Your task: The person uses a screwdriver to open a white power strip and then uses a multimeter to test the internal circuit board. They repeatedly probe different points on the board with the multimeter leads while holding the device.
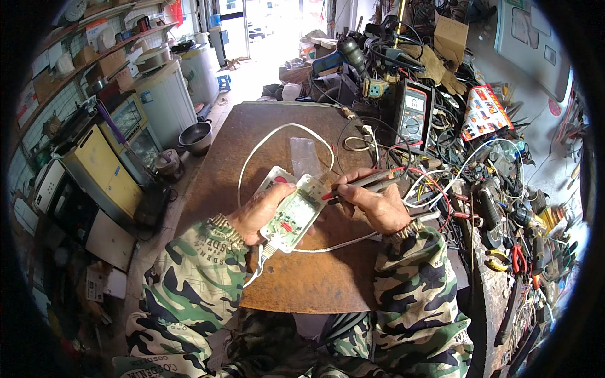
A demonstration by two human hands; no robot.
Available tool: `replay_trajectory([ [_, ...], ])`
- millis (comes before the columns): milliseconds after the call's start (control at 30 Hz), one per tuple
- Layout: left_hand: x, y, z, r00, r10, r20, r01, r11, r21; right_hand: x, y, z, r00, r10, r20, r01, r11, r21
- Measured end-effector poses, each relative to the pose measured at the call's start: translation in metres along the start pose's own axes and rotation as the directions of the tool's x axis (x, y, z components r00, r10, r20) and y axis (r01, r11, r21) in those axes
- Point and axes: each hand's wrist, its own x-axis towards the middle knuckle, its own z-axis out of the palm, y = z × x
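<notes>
My left hand [257,214] is closed on an opened white plastic housing with a circuit board [295,215] inside, its thumb lying over the upper edge. White wires leave the housing at its lower end. In my right hand [379,205] are two multimeter probes [372,181], held together like chopsticks. The red tip [326,196] points toward the board's right edge; whether it touches cannot be made out. A digital multimeter [414,116] stands upright at the back right, its red and black leads running toward my right hand. Behind the housing, a clear plastic bag [304,155] lies on the table.
The brown wooden table [328,286] carries a looped white cable [252,148]. Tangled wires and tools crowd the right side, among them red-handled pliers [518,259]. A yellow cabinet [104,173] and a dark pot [196,135] stand on the floor at left.
</notes>
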Motion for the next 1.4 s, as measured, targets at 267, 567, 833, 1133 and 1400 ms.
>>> replay_trajectory([
  [267,0.002,-0.003,-0.008,0.999,-0.015,0.049,0.014,1.000,0.021,0.001,-0.004,0.005,0.989,-0.099,0.110,0.129,0.942,-0.309],
  [567,-0.004,-0.001,0.004,0.998,0.018,-0.062,-0.017,1.000,0.027,0.000,-0.002,0.009,0.998,-0.021,0.066,0.031,0.988,-0.152],
  [833,0.000,-0.002,0.008,0.999,-0.022,-0.023,0.022,0.999,0.034,-0.002,-0.004,0.014,0.994,-0.083,0.076,0.100,0.961,-0.256],
  [1133,-0.003,0.002,0.012,0.999,-0.022,-0.037,0.024,0.998,0.058,-0.003,-0.003,0.019,0.986,-0.143,0.089,0.166,0.921,-0.352],
  [1400,0.001,-0.003,0.009,0.999,0.005,-0.034,-0.003,0.999,0.044,-0.005,-0.003,0.021,0.969,-0.223,0.108,0.247,0.841,-0.482],
])
